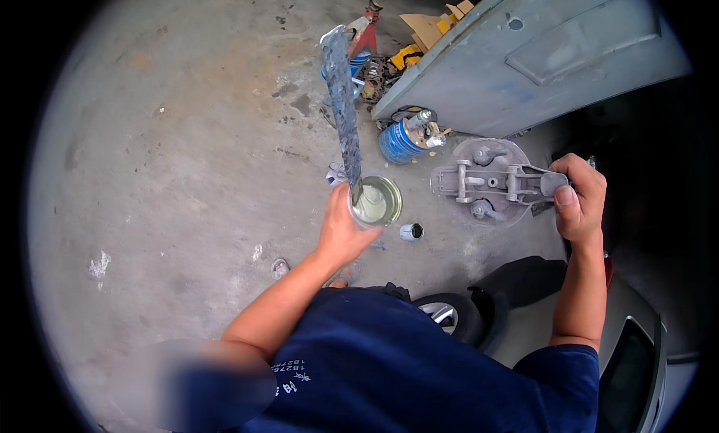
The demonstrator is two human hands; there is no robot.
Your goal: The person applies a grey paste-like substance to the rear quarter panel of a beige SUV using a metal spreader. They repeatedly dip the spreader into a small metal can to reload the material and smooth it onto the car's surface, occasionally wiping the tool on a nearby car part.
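The left hand (341,231) is wrapping its grip around a small tin (377,201) of pale paste, a long flat stick (343,103) rising from it and away; the right hand (578,197) is pinching a grey metal bracket (490,183) just right of the tin, its long axis lying crosswise.

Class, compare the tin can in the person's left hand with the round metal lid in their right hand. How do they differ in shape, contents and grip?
The tin can is a small open cylinder holding pale liquid; the metal lid is a wide flat grey disc carrying a clamp mechanism. A long speckled stir stick stands in the can; nothing stands in the lid. The left hand wraps the can's side; the right hand grips the lid's lever end. Both are held up above the concrete floor.
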